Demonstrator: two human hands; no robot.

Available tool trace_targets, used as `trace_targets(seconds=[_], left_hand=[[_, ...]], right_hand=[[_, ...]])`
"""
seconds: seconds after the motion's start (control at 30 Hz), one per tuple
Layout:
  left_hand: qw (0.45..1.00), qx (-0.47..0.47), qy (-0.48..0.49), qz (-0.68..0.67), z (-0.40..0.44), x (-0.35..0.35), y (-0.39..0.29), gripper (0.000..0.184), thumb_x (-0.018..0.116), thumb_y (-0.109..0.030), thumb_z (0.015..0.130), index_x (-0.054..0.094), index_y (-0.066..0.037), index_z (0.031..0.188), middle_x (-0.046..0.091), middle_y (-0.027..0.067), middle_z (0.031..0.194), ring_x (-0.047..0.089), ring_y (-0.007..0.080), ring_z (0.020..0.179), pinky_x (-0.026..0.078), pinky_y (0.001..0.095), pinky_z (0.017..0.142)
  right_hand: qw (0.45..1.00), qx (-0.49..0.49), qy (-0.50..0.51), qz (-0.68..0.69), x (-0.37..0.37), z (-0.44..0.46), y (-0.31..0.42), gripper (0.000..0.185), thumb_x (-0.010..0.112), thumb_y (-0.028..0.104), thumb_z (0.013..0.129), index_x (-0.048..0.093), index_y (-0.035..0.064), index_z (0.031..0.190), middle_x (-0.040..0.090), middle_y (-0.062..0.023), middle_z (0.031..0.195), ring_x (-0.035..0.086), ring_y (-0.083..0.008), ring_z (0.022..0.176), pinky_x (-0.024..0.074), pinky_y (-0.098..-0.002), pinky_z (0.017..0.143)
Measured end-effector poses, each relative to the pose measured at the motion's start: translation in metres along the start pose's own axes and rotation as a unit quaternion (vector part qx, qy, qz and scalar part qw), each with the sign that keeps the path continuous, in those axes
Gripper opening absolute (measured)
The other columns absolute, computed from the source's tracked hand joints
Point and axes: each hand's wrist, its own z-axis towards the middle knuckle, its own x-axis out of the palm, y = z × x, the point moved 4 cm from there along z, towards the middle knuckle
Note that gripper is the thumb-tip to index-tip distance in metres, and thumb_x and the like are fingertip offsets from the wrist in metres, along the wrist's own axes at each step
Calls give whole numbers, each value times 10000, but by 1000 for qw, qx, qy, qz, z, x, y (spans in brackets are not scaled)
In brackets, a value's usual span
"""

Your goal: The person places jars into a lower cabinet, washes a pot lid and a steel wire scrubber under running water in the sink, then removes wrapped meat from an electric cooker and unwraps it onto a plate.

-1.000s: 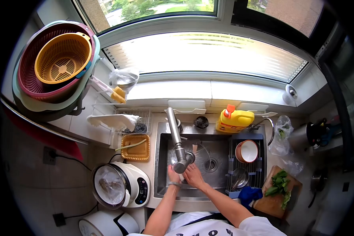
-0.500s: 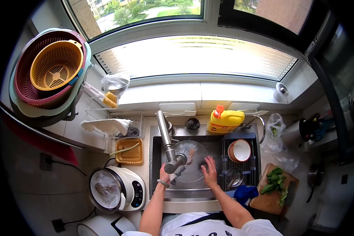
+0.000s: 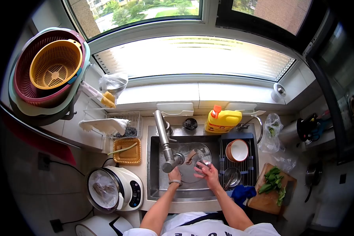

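Observation:
A clear glass bowl (image 3: pixel 183 174) is in the metal sink (image 3: pixel 155 192), with a pinkish-brown piece (image 3: pixel 190 156) in it. My right hand (image 3: pixel 208 175) holds the bowl's right rim, its fingers partly spread against the glass. My left hand (image 3: pixel 175 175), with a bracelet at the wrist, is by the bowl's lower left edge. The faucet head (image 3: pixel 172 162) hides its fingertips, so what it holds cannot be made out.
A drying rack (image 3: pixel 242 172) with a brown-and-white bowl (image 3: pixel 239 150) covers the sink's right side. Beyond are a yellow jug (image 3: pixel 223 122), a blue cloth (image 3: pixel 244 192) and leafy greens (image 3: pixel 272 180) on a cutting board (image 3: pixel 261 200). A cooker (image 3: pixel 126 188) stands left.
My right hand has come away from beside my left, opened over the sink, then closed on the bowl's right rim. The grey piece seen at my left hand is out of sight. The view has shifted slightly.

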Motion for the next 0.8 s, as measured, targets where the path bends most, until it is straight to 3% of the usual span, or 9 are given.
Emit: trace_targets(seconds=[0.1,0.2,0.37,0.5,0.63,0.7,0.73,0.77,0.8], left_hand=[[988,90,-66,-108,-34,5,-36,295,414,-172,950,562,8,1131,549,243,1192,520,358,1136,407,438,941],[968,164,-9,-190,-58,7,-65,409,397,-203,960,459,3,1308,425,215,1367,369,339,1303,296,372,1077],[920,314,82,-222,-52,-12,-107,442,413,-150,944,398,-20,1367,326,187,1445,304,321,1348,245,379,1104],[891,390,107,-207,-17,-8,-121,459,408,-186,955,369,-50,1391,310,192,1452,279,337,1356,214,388,1114],[962,241,-4,-130,14,2,-126,533,364,-333,977,277,-76,1435,266,279,1439,241,467,1328,192,454,1107],[976,-66,47,-204,35,5,-114,601,366,-415,965,250,-67,1442,291,291,1422,256,441,1332,214,440,1097],[976,-66,48,-204,34,5,-111,601,366,-415,965,250,-67,1442,291,291,1422,256,441,1332,214,440,1097],[954,-54,49,-292,31,3,-107,581,418,-382,945,305,-40,1400,369,257,1358,334,399,1273,266,417,1059],[924,-41,50,-377,29,-1,-100,561,470,-350,924,360,-13,1359,447,223,1294,411,356,1213,318,395,1020]], right_hand=[[998,-44,-41,0,3,3,-1,458,559,72,888,363,31,1300,485,-200,1297,570,-350,1096,544,-493,835],[996,-54,-66,-7,-3,11,-5,476,533,-5,861,370,29,1307,515,-173,1275,599,-273,1048,558,-398,802],[992,-52,-17,-116,-28,22,-26,550,495,-80,790,395,33,1319,566,-84,1225,595,-115,916,497,-227,703],[996,-11,17,-84,-3,4,-16,597,496,-69,787,365,38,1360,563,-60,1228,590,-114,949,496,-230,733],[984,-9,69,-162,0,0,-26,687,487,-78,775,278,32,1420,482,-67,1323,529,-175,1142,492,-308,872],[949,-91,66,-295,4,-1,-23,628,508,-34,785,347,28,1389,566,-73,1225,553,-145,1086,467,-275,855],[871,-47,57,-486,20,-8,-3,636,481,-57,750,377,31,1371,555,-123,1255,558,-205,1130,464,-301,895],[871,-48,56,-485,23,-11,0,636,481,-57,750,377,31,1371,555,-123,1255,558,-205,1130,464,-301,895],[820,-85,76,-561,29,-12,2,652,470,-66,729,381,34,1367,536,-151,1270,544,-245,1150,454,-319,924]])
